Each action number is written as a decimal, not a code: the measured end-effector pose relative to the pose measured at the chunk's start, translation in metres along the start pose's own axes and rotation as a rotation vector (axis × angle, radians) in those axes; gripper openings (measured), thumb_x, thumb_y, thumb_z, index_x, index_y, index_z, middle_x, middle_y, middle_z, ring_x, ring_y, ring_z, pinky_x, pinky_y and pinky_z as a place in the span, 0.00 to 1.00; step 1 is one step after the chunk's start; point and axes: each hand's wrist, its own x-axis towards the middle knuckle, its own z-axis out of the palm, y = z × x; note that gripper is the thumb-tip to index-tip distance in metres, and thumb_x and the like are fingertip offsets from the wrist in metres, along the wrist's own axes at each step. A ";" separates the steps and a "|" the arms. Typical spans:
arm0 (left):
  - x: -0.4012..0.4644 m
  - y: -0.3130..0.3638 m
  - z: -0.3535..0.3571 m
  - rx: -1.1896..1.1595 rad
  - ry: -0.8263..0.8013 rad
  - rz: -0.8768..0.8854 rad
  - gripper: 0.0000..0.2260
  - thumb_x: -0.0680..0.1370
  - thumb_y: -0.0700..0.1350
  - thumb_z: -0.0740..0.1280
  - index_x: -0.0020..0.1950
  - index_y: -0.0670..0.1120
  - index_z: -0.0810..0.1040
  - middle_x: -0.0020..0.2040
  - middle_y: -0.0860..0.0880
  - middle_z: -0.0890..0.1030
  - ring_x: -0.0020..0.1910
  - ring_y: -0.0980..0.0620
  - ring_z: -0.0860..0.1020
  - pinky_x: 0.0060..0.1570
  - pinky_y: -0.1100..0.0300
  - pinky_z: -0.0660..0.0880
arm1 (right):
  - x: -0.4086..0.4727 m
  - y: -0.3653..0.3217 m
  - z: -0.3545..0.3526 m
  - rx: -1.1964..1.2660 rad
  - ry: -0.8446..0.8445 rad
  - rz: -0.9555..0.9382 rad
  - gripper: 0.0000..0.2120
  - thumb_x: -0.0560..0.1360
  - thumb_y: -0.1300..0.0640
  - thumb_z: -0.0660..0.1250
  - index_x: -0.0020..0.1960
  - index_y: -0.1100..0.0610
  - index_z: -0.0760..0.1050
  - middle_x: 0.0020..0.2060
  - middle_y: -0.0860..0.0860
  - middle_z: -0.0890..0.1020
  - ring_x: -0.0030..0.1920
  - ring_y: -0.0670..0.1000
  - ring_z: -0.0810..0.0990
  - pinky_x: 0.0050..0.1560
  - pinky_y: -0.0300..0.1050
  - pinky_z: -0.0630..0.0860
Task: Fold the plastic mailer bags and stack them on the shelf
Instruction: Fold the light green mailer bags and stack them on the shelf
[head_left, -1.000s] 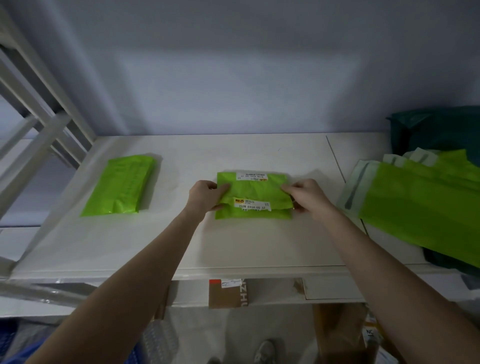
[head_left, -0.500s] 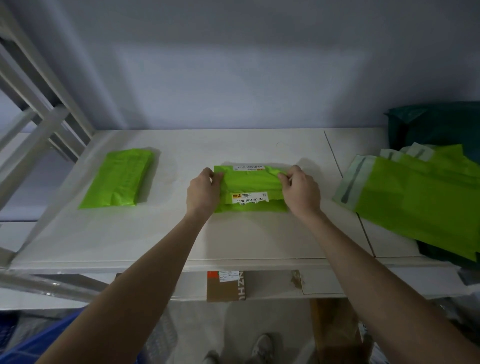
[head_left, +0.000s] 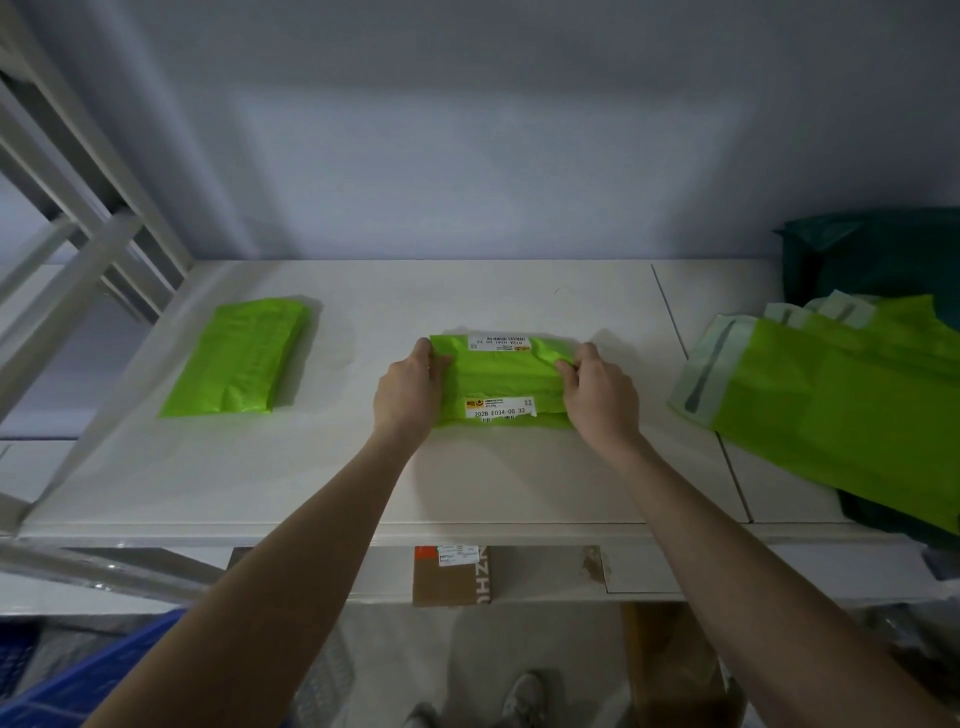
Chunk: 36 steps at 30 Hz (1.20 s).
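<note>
both hands grip the folded green bag (head_left: 506, 379) at frame centre — left hand (head_left: 410, 387) and right hand (head_left: 597, 395) cover its ends; upper label too small to read.

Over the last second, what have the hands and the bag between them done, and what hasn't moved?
The left hand and right hand slid from the folded bag's near corners up along its left and right edges, and now grip it there, fingers curled over its far corners. The bag looks more squared. The folded stack at left and the unfolded bags at right stayed put on the shelf.
</note>
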 end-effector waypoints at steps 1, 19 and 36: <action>0.000 0.000 0.000 0.012 -0.002 0.000 0.14 0.82 0.51 0.55 0.55 0.41 0.69 0.46 0.36 0.79 0.45 0.35 0.76 0.39 0.50 0.70 | 0.000 0.000 0.000 -0.015 -0.003 0.000 0.16 0.81 0.50 0.54 0.57 0.63 0.69 0.48 0.63 0.80 0.49 0.64 0.78 0.41 0.50 0.68; -0.001 0.001 0.012 0.404 -0.015 0.093 0.18 0.83 0.52 0.49 0.64 0.39 0.63 0.49 0.38 0.80 0.49 0.36 0.79 0.36 0.52 0.67 | -0.006 0.000 0.017 -0.182 0.004 -0.070 0.19 0.82 0.51 0.51 0.64 0.64 0.66 0.48 0.63 0.81 0.48 0.64 0.81 0.43 0.52 0.73; 0.041 0.003 -0.002 -0.206 -0.046 -0.254 0.19 0.80 0.52 0.57 0.34 0.43 0.71 0.32 0.45 0.74 0.37 0.45 0.72 0.36 0.57 0.66 | 0.051 -0.006 0.008 0.438 -0.128 0.402 0.20 0.76 0.50 0.60 0.28 0.57 0.64 0.33 0.57 0.74 0.39 0.57 0.72 0.41 0.44 0.64</action>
